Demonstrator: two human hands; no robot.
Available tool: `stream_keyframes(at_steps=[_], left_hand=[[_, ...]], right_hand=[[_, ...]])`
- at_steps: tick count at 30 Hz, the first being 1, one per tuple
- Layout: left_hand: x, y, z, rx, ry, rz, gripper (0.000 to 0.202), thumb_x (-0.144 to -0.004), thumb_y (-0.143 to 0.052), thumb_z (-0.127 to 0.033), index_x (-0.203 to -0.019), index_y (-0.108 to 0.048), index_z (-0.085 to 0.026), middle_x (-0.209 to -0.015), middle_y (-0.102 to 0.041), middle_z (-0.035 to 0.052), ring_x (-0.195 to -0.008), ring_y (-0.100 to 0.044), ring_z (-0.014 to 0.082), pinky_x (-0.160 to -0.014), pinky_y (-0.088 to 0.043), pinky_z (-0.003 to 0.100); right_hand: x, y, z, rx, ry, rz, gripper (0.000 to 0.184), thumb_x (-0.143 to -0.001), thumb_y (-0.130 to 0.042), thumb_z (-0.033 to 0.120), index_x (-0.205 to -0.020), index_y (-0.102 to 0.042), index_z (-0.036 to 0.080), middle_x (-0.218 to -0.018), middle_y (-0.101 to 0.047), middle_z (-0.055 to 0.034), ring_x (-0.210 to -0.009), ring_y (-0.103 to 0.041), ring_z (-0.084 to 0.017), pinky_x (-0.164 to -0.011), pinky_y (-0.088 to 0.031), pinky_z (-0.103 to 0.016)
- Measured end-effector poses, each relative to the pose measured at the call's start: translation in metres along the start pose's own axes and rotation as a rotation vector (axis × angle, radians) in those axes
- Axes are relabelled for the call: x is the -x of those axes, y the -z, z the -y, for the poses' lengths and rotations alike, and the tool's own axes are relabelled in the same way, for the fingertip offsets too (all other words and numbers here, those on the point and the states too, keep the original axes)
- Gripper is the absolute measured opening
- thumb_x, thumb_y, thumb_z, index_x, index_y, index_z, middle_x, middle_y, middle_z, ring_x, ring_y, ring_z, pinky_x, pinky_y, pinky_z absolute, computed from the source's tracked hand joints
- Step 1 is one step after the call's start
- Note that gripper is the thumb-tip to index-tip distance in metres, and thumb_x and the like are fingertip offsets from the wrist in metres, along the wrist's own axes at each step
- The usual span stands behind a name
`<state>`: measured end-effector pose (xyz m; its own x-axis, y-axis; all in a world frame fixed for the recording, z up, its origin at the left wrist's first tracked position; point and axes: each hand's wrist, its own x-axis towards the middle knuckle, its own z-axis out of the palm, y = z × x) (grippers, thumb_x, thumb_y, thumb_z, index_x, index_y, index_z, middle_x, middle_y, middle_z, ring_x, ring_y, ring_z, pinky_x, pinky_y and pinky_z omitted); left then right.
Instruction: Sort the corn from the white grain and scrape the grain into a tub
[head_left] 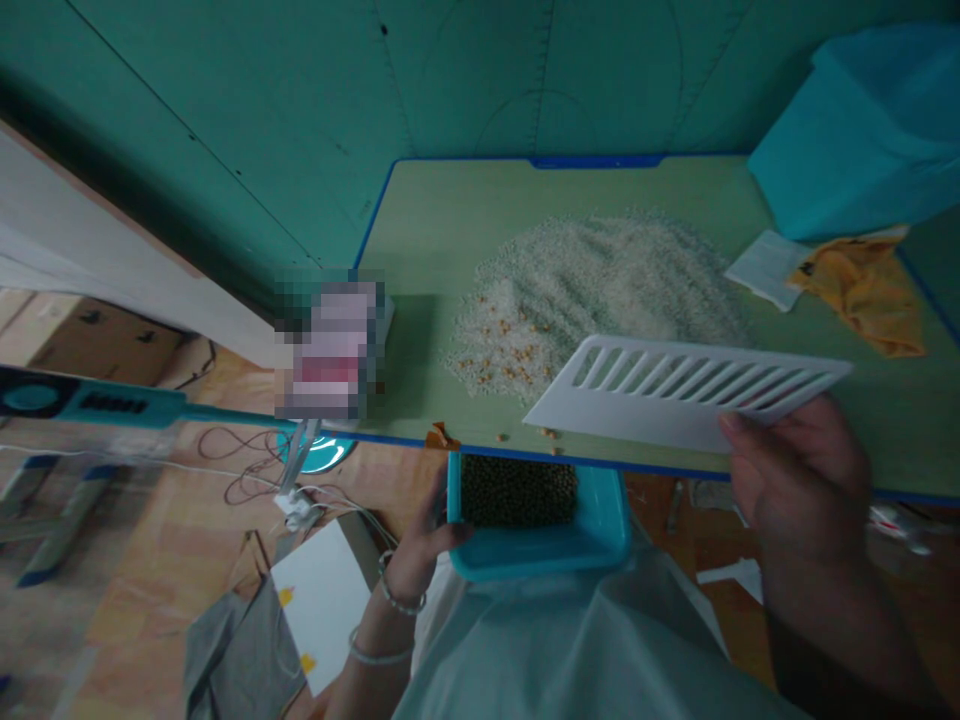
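Observation:
My right hand (806, 480) grips a white slotted plastic scraper (637, 415) by its right end, thumb on top, and holds it over the front part of the table. Below the table's front edge, my left hand (439, 520) is closed on the left rim of a blue plastic bin (540, 560), its thumb over the rim. Dark green beans (517, 492) lie inside the bin. A broad heap of white rice-like grains (607, 280) covers the middle of the table, with yellow kernels (506, 345) at its left side. A few kernels (551, 433) sit near the front edge.
The green table (427, 230) has a blue rim. At its right are a large blue container (862, 140), a white packet (769, 268) and an orange cloth (866, 290). A blurred-out device (330, 350) stands at the left edge. Cables and a white board (322, 600) are on the floor.

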<state>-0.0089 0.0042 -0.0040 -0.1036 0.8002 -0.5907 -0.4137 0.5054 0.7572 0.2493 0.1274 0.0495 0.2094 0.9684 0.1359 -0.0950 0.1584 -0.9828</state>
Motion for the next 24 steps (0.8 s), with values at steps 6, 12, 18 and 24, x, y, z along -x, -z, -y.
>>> stream_keyframes(at_steps=[6,12,18,24], left_hand=[[-0.0004,0.0008,0.0012,0.005,0.015,-0.008,0.077,-0.052,-0.064,-0.016,-0.127,-0.048,-0.027,-0.118,-0.065,0.0016,-0.111,-0.051,0.0299,-0.090,-0.041,0.038],[-0.0012,0.0005,0.0009,-0.007,-0.019,0.016,0.076,-0.052,-0.064,-0.016,-0.126,-0.049,-0.027,-0.115,-0.067,0.0000,-0.111,-0.051,0.0288,-0.090,-0.041,0.037],[0.0002,-0.0023,-0.0011,0.037,-0.013,0.027,0.072,-0.053,-0.063,-0.015,-0.123,-0.051,-0.027,-0.121,-0.063,0.0011,-0.117,-0.047,0.0304,-0.096,-0.037,0.039],[-0.0004,-0.0009,-0.0007,0.046,0.017,0.006,0.069,-0.053,-0.065,-0.014,-0.120,-0.054,-0.026,-0.119,-0.064,0.0025,-0.120,-0.045,0.0315,-0.099,-0.034,0.042]], right_hand=[[0.0014,0.0007,0.0003,0.013,0.017,-0.007,0.026,-0.063,-0.069,0.017,-0.088,-0.067,0.026,-0.087,-0.066,0.0011,-0.089,-0.061,-0.017,-0.100,-0.036,-0.039],[0.0022,0.0008,0.0019,-0.007,0.011,0.017,0.026,-0.063,-0.070,0.017,-0.088,-0.067,0.025,-0.086,-0.067,0.0017,-0.088,-0.061,-0.014,-0.100,-0.036,-0.035],[0.0040,0.0036,0.0008,0.055,-0.030,0.009,0.025,-0.062,-0.070,0.020,-0.086,-0.067,0.026,-0.085,-0.067,0.0018,-0.084,-0.062,-0.016,-0.098,-0.037,-0.037],[0.0099,0.0030,0.0018,0.074,-0.087,0.004,0.023,-0.062,-0.071,0.022,-0.085,-0.066,0.027,-0.083,-0.068,0.0018,-0.079,-0.062,-0.016,-0.100,-0.035,-0.038]])
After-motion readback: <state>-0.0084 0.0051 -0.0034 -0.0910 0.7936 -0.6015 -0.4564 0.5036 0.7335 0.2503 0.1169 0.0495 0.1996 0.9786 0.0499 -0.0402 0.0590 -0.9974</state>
